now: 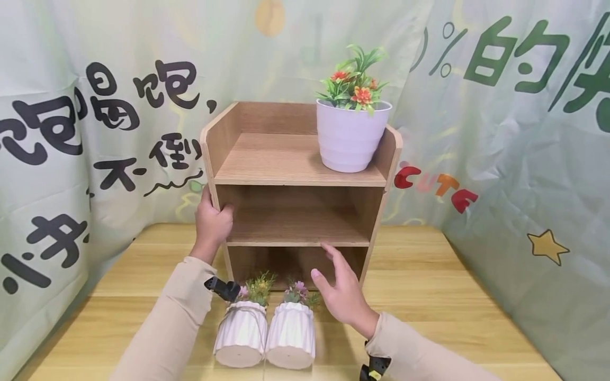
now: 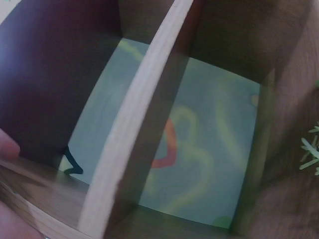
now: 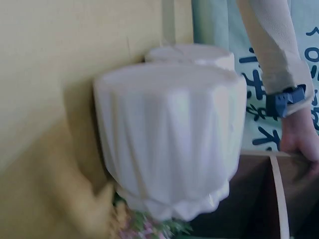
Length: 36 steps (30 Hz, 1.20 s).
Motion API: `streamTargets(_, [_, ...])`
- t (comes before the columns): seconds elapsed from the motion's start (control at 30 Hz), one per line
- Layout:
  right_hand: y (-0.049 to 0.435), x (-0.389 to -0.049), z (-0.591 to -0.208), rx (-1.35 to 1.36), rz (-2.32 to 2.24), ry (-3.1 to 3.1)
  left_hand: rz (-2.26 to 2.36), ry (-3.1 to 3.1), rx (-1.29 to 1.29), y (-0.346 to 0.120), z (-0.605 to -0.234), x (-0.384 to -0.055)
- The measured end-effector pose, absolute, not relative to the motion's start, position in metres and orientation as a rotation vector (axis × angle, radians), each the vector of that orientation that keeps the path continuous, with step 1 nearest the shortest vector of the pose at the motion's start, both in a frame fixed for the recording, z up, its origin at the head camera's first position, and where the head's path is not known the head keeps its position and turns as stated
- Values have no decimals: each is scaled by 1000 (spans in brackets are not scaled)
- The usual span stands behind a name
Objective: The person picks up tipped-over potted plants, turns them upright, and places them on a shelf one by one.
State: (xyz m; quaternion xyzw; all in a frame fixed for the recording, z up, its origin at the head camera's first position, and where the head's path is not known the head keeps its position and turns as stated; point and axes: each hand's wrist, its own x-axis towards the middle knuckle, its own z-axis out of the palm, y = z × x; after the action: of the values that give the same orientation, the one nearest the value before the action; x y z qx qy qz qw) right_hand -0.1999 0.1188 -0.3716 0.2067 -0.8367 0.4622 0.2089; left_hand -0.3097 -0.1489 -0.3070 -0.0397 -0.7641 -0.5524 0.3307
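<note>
Your left hand (image 1: 213, 225) has a tight grip on the left wall of the wooden shelf (image 1: 276, 156) on the table (image 1: 457, 301). Your right hand (image 1: 345, 299) is loose and empty, near two small white pots (image 1: 290, 338) lying in front. A bigger flower pot (image 1: 352, 137) sits on top, right.

Pale wood-grain tabletop (image 1: 419, 270): a brown wooden three-tier shelf (image 1: 295, 225), standing
In front of the shelf: two white fluted cylindrical flowerpots (image 1: 240, 333) (image 1: 292, 333), on their sides, side by side
Shelf's top tier (image 1: 271, 159): a round white ribbed pot (image 1: 351, 140) of orange-red flowers (image 1: 362, 96), upright at the right end
</note>
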Motion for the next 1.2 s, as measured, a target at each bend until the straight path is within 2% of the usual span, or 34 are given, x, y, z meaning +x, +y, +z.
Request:
streamTargets(0.33, [111,-175,-380,281,1950,-2437,-1500,-2014,-72,-146,-289,-308])
streamTargets(0.63, [101,-166,-402,-24,2258,-2507,-1465,-2023,-51,-146,-293,-307])
streamTargets(0.93, [98,-165,-413,-8,2551,-2582,-1456,-1988,-28,-142,-294,-308])
streamTargets(1.2, [88,-155,-424,22,2453,-2688,-1464,-2004,-22,-141,-297,-305])
